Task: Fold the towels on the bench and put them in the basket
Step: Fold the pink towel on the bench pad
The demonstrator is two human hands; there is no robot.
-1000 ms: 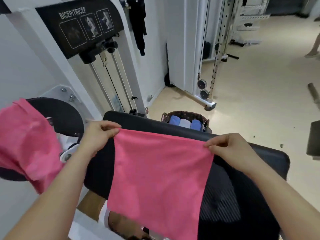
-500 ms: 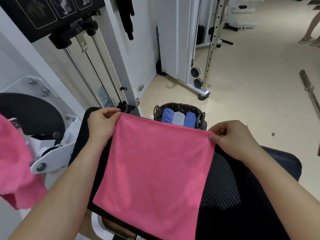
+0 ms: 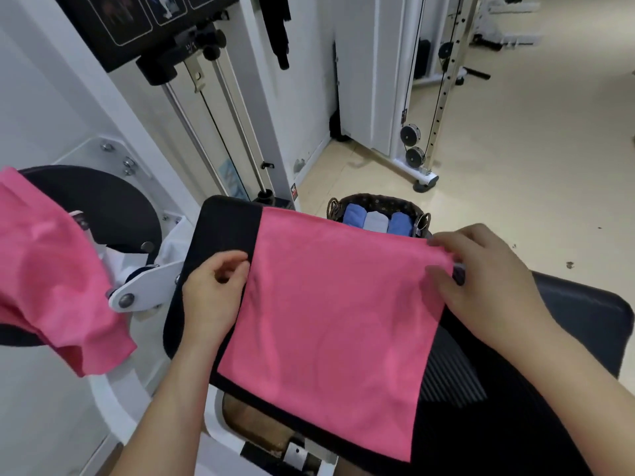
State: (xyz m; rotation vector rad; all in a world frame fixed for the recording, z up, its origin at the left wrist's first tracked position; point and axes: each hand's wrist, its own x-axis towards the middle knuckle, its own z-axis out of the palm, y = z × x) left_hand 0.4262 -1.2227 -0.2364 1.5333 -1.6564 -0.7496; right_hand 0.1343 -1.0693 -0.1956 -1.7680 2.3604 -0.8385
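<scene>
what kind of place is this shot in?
Most likely a gym: a weight-stack machine with an exercise placard, a cable pulley tower, and the padded bench under the pink towel.

spread pink towel [image 3: 330,321] covers the basket's [image 3: 378,199] near rim and most of the bench pad [image 3: 223,228]. right hand [image 3: 488,280] hides that towel's far corner. left hand [image 3: 213,293] curls at its edge, possibly pinching, hard to tell. second pink towel [image 3: 51,269] runs off the left edge.

No legible text anywhere, only pictograms on the machine panel [image 3: 137,18]
</scene>
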